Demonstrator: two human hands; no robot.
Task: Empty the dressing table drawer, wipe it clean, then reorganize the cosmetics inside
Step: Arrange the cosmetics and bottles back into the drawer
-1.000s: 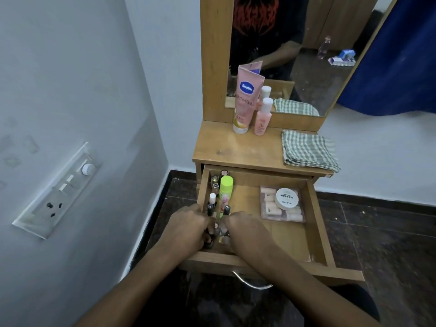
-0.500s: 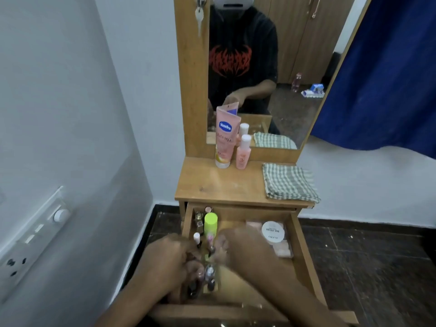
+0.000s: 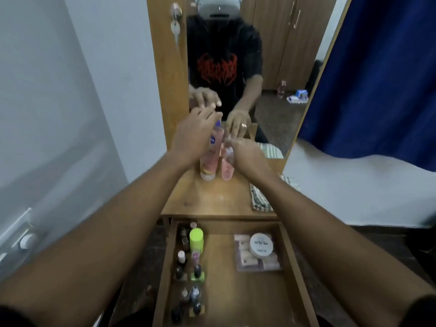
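Pink tube (image 3: 208,166), small bottle (image 3: 227,169) upright far on desk (image 3: 212,199), likely awaiting open drawer (image 3: 292,267), near, polishes (image 3: 188,267) lined left. Left grip (image 3: 191,138) spread at tube top, holding nothing; right grip (image 3: 247,154) at bottle cap, closure unclear.

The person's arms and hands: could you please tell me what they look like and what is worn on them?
Both forearms are bare, with no watch, bracelet or glove on the left hand or right hand. The mirror shows a ring on a right-hand finger and a black short-sleeved T-shirt with a red print.
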